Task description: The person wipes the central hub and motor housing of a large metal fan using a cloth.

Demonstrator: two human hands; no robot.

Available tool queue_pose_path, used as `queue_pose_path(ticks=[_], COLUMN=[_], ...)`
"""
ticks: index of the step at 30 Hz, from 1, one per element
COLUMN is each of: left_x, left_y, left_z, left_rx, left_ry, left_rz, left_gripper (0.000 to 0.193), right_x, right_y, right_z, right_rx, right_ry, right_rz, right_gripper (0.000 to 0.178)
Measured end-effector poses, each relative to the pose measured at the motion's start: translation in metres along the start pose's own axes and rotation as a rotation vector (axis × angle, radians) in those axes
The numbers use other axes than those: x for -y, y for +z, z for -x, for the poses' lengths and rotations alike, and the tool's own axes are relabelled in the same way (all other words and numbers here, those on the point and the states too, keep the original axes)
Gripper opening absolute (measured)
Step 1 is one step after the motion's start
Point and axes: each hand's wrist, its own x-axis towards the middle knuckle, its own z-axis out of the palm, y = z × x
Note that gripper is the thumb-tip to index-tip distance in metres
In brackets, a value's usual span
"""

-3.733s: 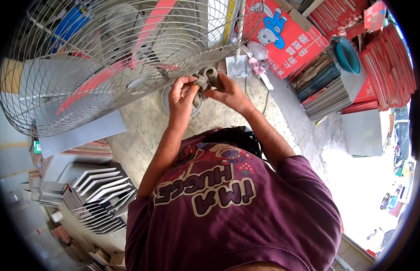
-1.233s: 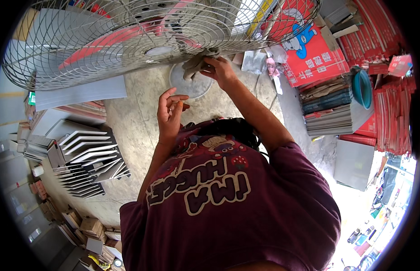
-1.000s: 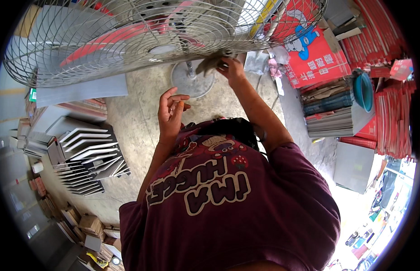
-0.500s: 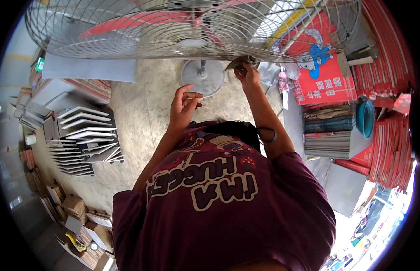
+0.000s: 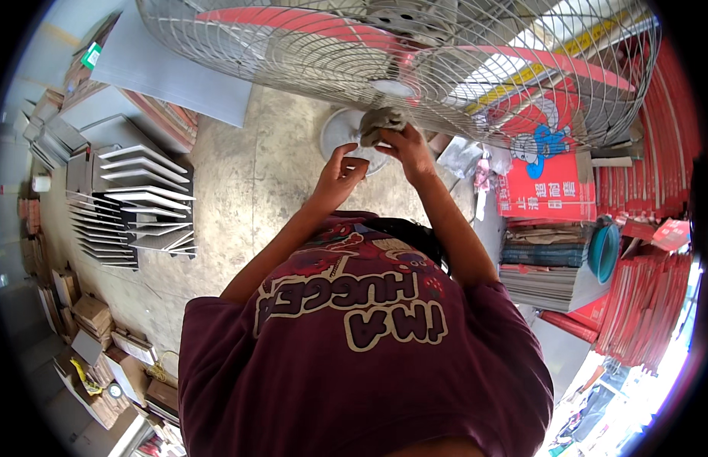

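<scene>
Across the top of the view, one wire-caged fan [image 5: 403, 65], with at least two red blades [image 5: 308, 19] showing through the guard; apparently mounted above one round grey base [image 5: 335, 137], likely made broad for steadiness on the concrete floor [image 5: 224, 190]. At the right, red flat packs [image 5: 640, 293] stacked tightly together, too many to count reliably, probably packed close to save room. At the left, pale panels [image 5: 144, 196] spaced apart in tiers, more than a dozen, presumably to keep each face visible and unchipped. Behind those, one large grey sheet [image 5: 175, 65], lying near the fan's left side. Near the right-hand stacks, one red carton [image 5: 531, 186] bearing one blue cartoon figure [image 5: 551, 142]. Tipped on its side against the piles, one teal basin [image 5: 604, 255], perhaps tucked there to stay off the floor.

In the middle, two bare hands. On the left hand [image 5: 342, 174], fingers loosely curled, with a narrow gap at the thumb and nothing visibly held. On the right hand [image 5: 411, 152], fingers pinched around one crumpled grey-brown cloth [image 5: 381, 124], probably bunched for a firmer grip; placed just below the guard in view, partly covering the base.
</scene>
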Motion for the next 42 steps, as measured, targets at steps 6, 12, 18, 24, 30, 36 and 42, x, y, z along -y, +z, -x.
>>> queue_pose_path(ticks=[6, 12, 18, 24, 30, 36, 42], left_x=[0.008, -0.003, -0.013, -0.013, -0.012, -0.014, -0.036], left_y=[-0.008, -0.023, -0.036, -0.047, -0.047, -0.041, -0.048], left_z=[-0.002, 0.007, 0.008, 0.008, 0.012, 0.019, 0.026], left_rx=[-0.123, -0.194, -0.31, -0.38, -0.262, -0.192, -0.121], left_ry=[0.18, 0.25, 0.298, 0.438, 0.231, 0.304, 0.185], left_rz=[-0.11, -0.295, -0.373, -0.389, -0.167, -0.25, -0.485], left_gripper=[0.068, 0.065, 0.023, 0.022, 0.027, 0.055, 0.046], right_x=[-0.022, -0.02, -0.019, -0.015, -0.005, 0.005, 0.011], right_y=[0.032, 0.047, 0.05, 0.046, 0.06, 0.07, 0.076], right_z=[0.003, 0.012, 0.017, 0.021, 0.033, 0.045, 0.056], right_rx=[0.114, 0.021, 0.045, 0.102, 0.082, 0.081, 0.121], right_ry=[-0.155, -0.213, -0.242, -0.193, -0.222, -0.253, -0.297], right_rz=[0.308, 0.537, 0.503, 0.455, 0.459, 0.655, 0.675], right_gripper=[0.032, 0.031, 0.035, 0.028, 0.021, 0.023, 0.023])
